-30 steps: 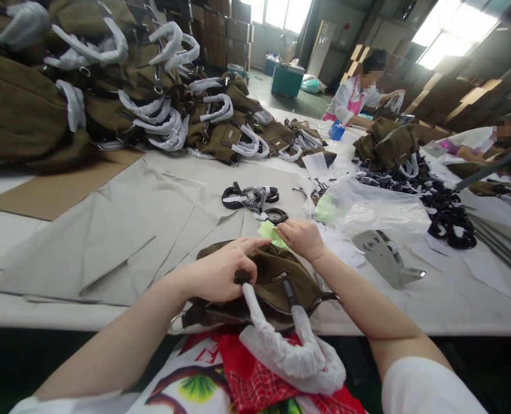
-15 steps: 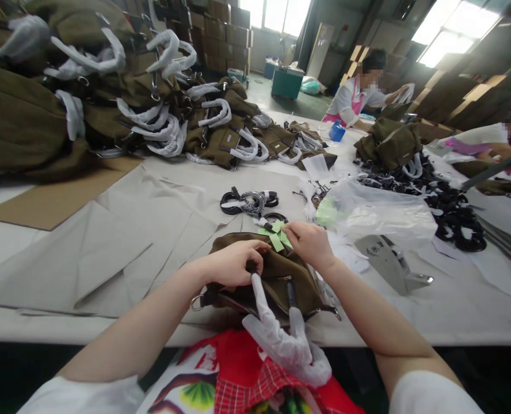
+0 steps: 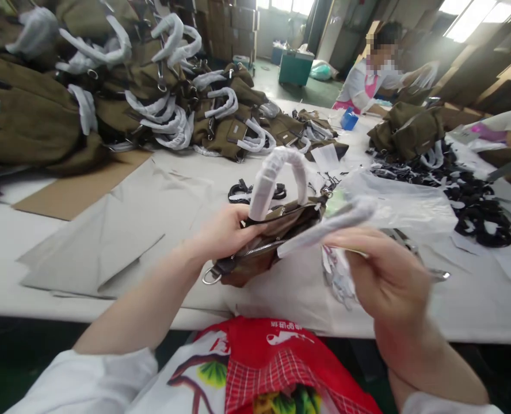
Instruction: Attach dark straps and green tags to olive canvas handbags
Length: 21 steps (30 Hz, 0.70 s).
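An olive-brown handbag stands on the table in front of me, its zipped top partly showing. My left hand is closed on the bag's upper edge, beside the base of one white-wrapped handle that arches upward. The other wrapped handle slants to the right and is blurred. Against that handle is my right hand, fingers curled together and smeared by motion. A thin pale edge shows at its fingers; what it is, I cannot make out. Behind the bag lie coiled black straps, partly hidden.
Olive bags with wrapped handles are heaped at the left and back. Grey sheets and brown cardboard lie at left. Clear plastic, a pile of black straps and another olive bag are at right. A co-worker stands beyond.
The bag has been turned so one handle stands upright, where both hung toward me. My right hand has left the green slips and moved right and nearer. The view has shifted slightly.
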Each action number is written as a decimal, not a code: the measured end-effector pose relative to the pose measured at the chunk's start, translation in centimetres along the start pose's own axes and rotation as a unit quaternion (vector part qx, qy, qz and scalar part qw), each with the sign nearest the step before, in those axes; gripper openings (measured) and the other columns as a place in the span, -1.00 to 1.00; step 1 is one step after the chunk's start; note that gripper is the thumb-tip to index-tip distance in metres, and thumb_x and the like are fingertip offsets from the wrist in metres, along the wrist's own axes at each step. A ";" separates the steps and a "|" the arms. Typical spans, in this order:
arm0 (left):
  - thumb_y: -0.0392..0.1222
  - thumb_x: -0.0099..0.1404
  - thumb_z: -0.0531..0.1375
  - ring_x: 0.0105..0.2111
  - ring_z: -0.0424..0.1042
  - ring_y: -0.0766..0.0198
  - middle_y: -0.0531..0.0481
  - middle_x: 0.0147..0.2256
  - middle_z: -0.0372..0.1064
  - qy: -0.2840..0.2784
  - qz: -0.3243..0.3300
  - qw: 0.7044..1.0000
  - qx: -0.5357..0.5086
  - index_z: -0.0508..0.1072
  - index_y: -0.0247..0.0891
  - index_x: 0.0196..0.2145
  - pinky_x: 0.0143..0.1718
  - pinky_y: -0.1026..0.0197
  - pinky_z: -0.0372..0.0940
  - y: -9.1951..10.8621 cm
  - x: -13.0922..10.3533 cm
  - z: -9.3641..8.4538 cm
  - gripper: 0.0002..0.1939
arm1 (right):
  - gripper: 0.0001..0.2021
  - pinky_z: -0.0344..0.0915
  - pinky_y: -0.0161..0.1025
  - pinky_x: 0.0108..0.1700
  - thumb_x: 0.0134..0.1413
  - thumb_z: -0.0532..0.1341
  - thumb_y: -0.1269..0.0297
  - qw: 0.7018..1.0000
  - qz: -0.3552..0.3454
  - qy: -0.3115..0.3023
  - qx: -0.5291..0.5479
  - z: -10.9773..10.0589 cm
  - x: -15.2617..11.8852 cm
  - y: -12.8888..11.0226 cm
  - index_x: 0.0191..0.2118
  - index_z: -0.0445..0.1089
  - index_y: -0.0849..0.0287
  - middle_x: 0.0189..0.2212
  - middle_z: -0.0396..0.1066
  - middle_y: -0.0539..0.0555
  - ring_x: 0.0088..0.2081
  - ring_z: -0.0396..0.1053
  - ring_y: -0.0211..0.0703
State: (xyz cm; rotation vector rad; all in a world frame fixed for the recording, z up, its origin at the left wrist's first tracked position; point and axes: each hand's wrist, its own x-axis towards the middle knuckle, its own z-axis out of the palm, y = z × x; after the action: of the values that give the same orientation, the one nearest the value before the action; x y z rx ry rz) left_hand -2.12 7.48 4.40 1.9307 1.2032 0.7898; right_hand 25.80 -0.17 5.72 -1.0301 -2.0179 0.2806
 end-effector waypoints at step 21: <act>-0.32 0.28 0.10 -0.34 0.37 0.25 -0.02 -0.37 0.41 0.065 0.045 0.995 0.053 0.46 -0.26 -0.44 -0.29 0.24 0.24 2.6 -5.7 2.4 -0.81 | -0.80 0.36 -0.24 -0.15 0.25 0.09 0.45 0.890 -0.157 -0.417 -0.094 8.6 3.4 -2.3 -0.18 0.47 0.24 -0.22 0.54 0.16 -0.20 0.48 -0.11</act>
State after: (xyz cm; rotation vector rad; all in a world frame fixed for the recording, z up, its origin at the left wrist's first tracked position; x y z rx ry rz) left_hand -1.16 0.83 4.49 2.0596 1.2645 0.9268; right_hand 16.87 2.29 3.44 -0.7214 -3.0016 0.4050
